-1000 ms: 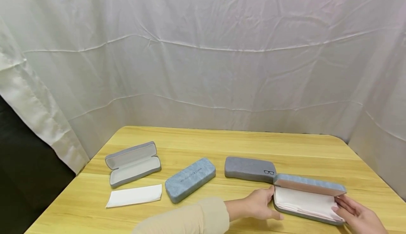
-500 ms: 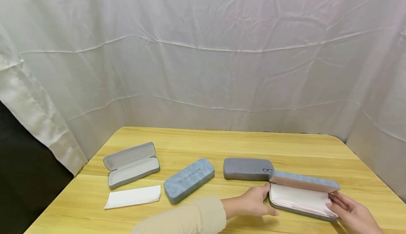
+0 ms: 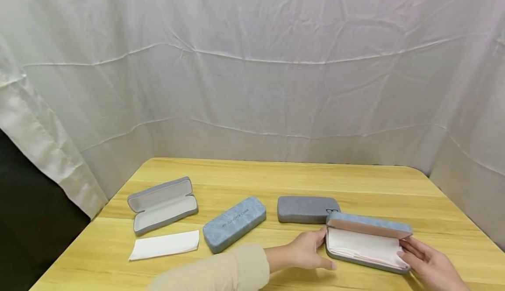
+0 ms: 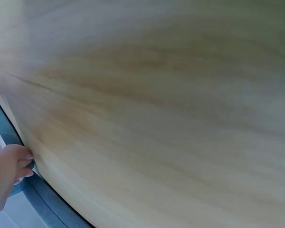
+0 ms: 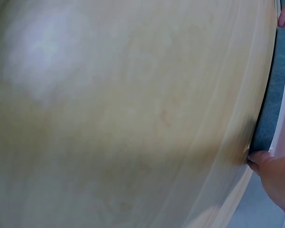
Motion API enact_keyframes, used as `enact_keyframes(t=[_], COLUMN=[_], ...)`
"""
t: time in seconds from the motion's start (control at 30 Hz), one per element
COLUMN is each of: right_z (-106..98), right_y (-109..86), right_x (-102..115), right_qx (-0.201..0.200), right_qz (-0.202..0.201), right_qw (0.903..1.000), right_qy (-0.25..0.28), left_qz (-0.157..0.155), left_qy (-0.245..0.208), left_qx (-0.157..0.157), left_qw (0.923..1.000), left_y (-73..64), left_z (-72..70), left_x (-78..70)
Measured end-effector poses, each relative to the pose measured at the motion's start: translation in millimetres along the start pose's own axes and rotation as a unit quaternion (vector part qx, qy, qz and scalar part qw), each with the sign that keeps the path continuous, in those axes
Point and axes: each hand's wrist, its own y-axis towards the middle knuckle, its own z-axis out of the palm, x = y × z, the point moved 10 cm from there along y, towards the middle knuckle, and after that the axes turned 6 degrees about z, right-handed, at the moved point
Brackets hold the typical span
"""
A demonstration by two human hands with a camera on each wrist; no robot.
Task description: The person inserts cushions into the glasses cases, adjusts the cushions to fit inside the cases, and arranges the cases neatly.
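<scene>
An open eyeglass case (image 3: 371,224) with a blue lid and pink lining lies at the front right of the table, a white cloth (image 3: 360,245) inside its base. At its left end, my left hand (image 3: 305,251) holds the case by the side, the thumb spread out in front. My right hand (image 3: 430,262) grips the right end, thumb over the rim by the cloth. The left wrist view shows fingers (image 4: 24,164) at the case's edge. In the right wrist view, the right hand (image 5: 278,178) is at one corner of the case.
A shut grey case (image 3: 305,209) with a glasses print stands just behind. Further left are a shut blue case (image 3: 235,224), an open grey case (image 3: 165,212) and a folded white cloth (image 3: 165,245). White curtains (image 3: 252,94) surround the wooden table (image 3: 252,175).
Both hands and the open blue-lidded case have slid left, and its lid now overlaps the grey case's printed corner in view. The cases on the left show only a slight view shift.
</scene>
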Motion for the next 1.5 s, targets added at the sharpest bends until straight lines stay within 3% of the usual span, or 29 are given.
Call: enact_keyframes(t=[0.17, 0.3, 0.53, 0.73, 0.87, 0.97, 1.2, 1.37, 1.5], right_z=[5.2, 4.2, -1.8, -3.9, -12.4, -19.9, -21.7, -18.1, -11.6], right_y=[-0.7, -1.7, -4.2, -3.3, -0.7, 1.0, 3.0, 4.8, 14.4], right_x=[2.5, 2.3, 5.6, 11.3, 20.2, 29.9, 51.4, 57.3, 52.0], right_qx=[0.011, 0.01, 0.02, 0.028, 0.014, -0.008, 0.011, 0.029, 0.098], right_qz=[-0.002, -0.002, -0.015, -0.009, -0.054, -0.115, -0.223, -0.241, -0.215], right_qw=[0.9999, 0.9996, 0.9994, 0.9984, 0.9971, 0.992, 0.9747, 0.97, 0.9693], right_qy=[0.013, 0.027, -0.026, -0.049, -0.053, -0.051, 0.008, 0.012, 0.066], left_qz=[0.025, 0.049, 0.07, 0.078, 0.077, 0.071, 0.064, 0.055, 0.052], left_qy=[-0.038, -0.038, 0.035, 0.088, 0.124, 0.143, 0.202, 0.229, 0.238], left_qx=[0.001, -0.016, -0.077, -0.097, -0.097, -0.1, -0.095, -0.098, -0.097], left_qw=[0.9989, 0.998, 0.9939, 0.9884, 0.9845, 0.9821, 0.9727, 0.9669, 0.9651], left_y=[-6.4, -9.7, -10.2, -3.2, 1.6, 3.4, 6.7, 7.8, 9.1], left_z=[-4.6, -10.7, -26.7, -27.5, -25.5, -25.5, -22.1, -21.7, -21.5], left_x=[2.2, 2.0, 6.3, 10.4, 9.6, 9.5, 9.8, 9.7, 11.4])
